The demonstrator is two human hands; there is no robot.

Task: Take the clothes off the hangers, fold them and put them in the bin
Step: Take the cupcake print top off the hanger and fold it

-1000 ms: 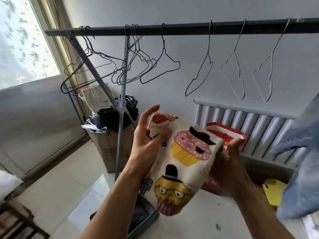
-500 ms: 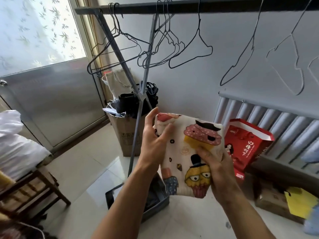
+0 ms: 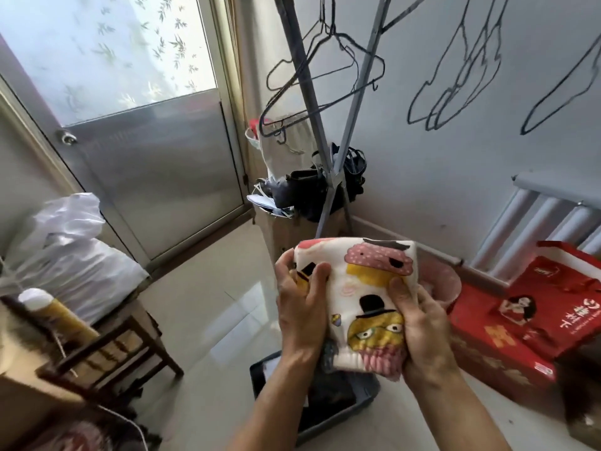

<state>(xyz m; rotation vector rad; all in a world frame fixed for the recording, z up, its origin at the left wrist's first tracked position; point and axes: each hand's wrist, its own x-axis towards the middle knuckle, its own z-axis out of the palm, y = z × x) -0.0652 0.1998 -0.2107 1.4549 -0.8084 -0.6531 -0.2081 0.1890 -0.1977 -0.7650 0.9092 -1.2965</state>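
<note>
A white garment (image 3: pixel 364 288) printed with cupcakes is folded into a thick square in front of me. My left hand (image 3: pixel 300 310) grips its left edge, thumb on the front. My right hand (image 3: pixel 419 327) grips its right lower side, thumb pressing the print. Straight below the garment a grey bin (image 3: pixel 364 400) stands on the floor with dark clothes inside. Bare wire hangers (image 3: pixel 312 102) hang from the rack (image 3: pixel 302 76) above, more hangers (image 3: pixel 455 86) to the right.
A cardboard box (image 3: pixel 283 232) piled with dark bags stands by the rack's legs. Red gift bags (image 3: pixel 520 323) sit at the right under a radiator (image 3: pixel 536 222). A wooden stool (image 3: pixel 107 349) with white sacks (image 3: pixel 65 252) is at the left, near a door (image 3: pixel 156 177).
The view tilted down and left, so the rack bar left the frame. The folded garment came lower, over the bin, and both hands closed tighter on its sides.
</note>
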